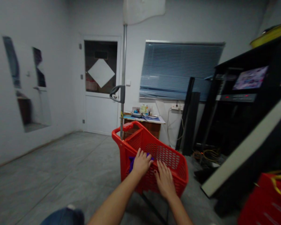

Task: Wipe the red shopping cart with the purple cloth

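Note:
A red plastic shopping cart with perforated walls stands in front of me. Over its near rim lies a piece of purple cloth, partly covered by my left hand. The fingers of that hand are stretched out and a little apart across the cloth and rim. Just to its right, my right hand rests against the cart's near side, its fingers extended toward the rim and holding nothing. Most of the cloth is hidden under the left hand.
A pole with a grey handle rises behind the cart. Beyond are a white door and a cluttered small desk. On the right are a black rack with screens, a leaning pale panel and a red bag.

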A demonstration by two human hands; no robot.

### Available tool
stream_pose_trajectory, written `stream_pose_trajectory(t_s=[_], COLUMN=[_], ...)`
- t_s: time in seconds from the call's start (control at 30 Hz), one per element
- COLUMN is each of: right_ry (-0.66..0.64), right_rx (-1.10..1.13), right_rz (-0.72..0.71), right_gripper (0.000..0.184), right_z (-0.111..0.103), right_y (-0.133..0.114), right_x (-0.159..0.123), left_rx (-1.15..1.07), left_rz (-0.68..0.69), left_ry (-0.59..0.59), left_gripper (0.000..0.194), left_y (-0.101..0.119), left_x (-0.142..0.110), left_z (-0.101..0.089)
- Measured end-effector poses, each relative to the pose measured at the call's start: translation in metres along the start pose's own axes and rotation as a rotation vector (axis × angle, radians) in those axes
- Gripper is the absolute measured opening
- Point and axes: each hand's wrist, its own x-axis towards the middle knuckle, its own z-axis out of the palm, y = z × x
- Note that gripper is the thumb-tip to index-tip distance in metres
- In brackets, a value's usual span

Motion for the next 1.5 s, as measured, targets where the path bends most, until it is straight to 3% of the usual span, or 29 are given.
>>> stream_pose_trajectory(t_s=[0.13, 0.2, 0.27, 0.5, 0.63, 0.73, 0.8, 0.9, 1.0, 1.07, 1.2, 1.33, 1.4, 1.5], right_ry=[0.029, 0.029, 0.027, 0.003, 0.025, 0.013, 0.001, -0.004, -0.032, -0.038, 0.036, 0.022, 0.022, 0.04], right_rx=[-0.023, -0.013, -0.006, 0.024, -0.009, -0.007, 0.011, 0.036, 0.046, 0.043, 0.01, 0.021, 0.021, 0.015], right_rz=[-0.006, -0.02, -0.014, -0.038, -0.012, -0.006, -0.013, -0.019, -0.017, -0.025, 0.038, 0.027, 0.029, 0.038], right_gripper=[0.061, 0.061, 0.061, 0.061, 0.06, 0.059, 0.059, 0.059, 0.058, 0.059, 0.06, 0.059, 0.06, 0.062], right_z=[-0.004, -0.004, -0.002, 0.0, -0.005, -0.009, -0.01, -0.01, -0.01, -0.01, -0.007, -0.003, -0.001, 0.003], right_y=[0.011, 0.009, 0.003, -0.009, 0.0, 0.001, -0.001, -0.006, -0.007, -0.002, 0.021, 0.033, 0.028, 0.014], right_x=[-0.007, -0.01, -0.01, -0.013, -0.02, -0.023, -0.023, -0.021, -0.019, -0.02, -0.026, -0.031, -0.031, -0.029], left_rx=[0.049, 0.036, -0.005, -0.112, -0.076, -0.045, -0.041, -0.075, -0.119, -0.126, -0.084, -0.062, -0.069, -0.113], left_rz=[-0.072, -0.117, -0.135, -0.064, -0.035, -0.099, -0.157, -0.177, -0.09, -0.044, -0.063, -0.132, -0.13, -0.072], left_ry=[0.018, 0.023, 0.004, -0.033, -0.035, -0.017, -0.006, -0.014, -0.037, -0.049, -0.049, -0.032, -0.044, -0.074], left_gripper=[0.029, 0.03, 0.032, 0.033, 0.033, 0.034, 0.035, 0.035, 0.036, 0.037, 0.035, 0.034, 0.035, 0.036], left_y=[-0.041, -0.051, -0.046, 0.014, -0.002, -0.026, -0.03, -0.013, 0.011, 0.016, -0.012, -0.041, -0.033, 0.0], left_x=[0.0, -0.002, -0.004, -0.011, -0.009, -0.007, -0.008, -0.012, -0.016, -0.016, -0.008, -0.003, -0.005, -0.011], left_z=[-0.018, -0.022, -0.021, 0.003, -0.002, -0.009, -0.011, -0.007, -0.002, 0.0, -0.002, -0.005, -0.004, -0.001])
